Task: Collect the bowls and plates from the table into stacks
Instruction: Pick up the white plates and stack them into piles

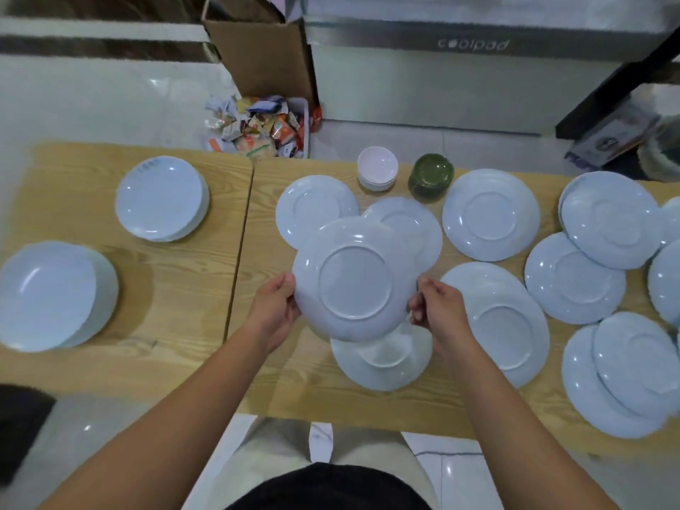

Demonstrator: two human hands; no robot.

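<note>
White plates everywhere on this wooden table (191, 288), most of them flipped bottom-up. The one that matters is the upside-down plate (355, 281) dead centre, held up over the others with both hands. The left hand (277, 305) is curled round its rim at 9 o'clock and the right hand (436, 307) pinches the rim at 3 o'clock, so both hands are gripping that same plate.

Right under it at 6 o'clock lies another flipped plate (382, 366), partly covered by the held one. Two more peek out from behind it, the back-left plate (312, 207) at 11 o'clock and the back-right plate (408, 222) at 1 o'clock. At 4 o'clock, just beside the right hand, sits a big flipped plate (504, 333). Further out at 3 o'clock there's a messy cluster of plates (611, 219), several overlapping each other.

At 12 o'clock, by the far table edge, a stack of small white bowls (378, 167) stands near a stack of green bowls (430, 174), not touching.

On the left tabletop, a right-side-up plate stack (162, 198) sits at 10 o'clock and a stack of deep bowls (51, 296) at 9 o'clock, well apart from the held plate.

Past the table at 12 o'clock, on the floor, are a cardboard box (261, 49) and a bin of wrappers (257, 127).
</note>
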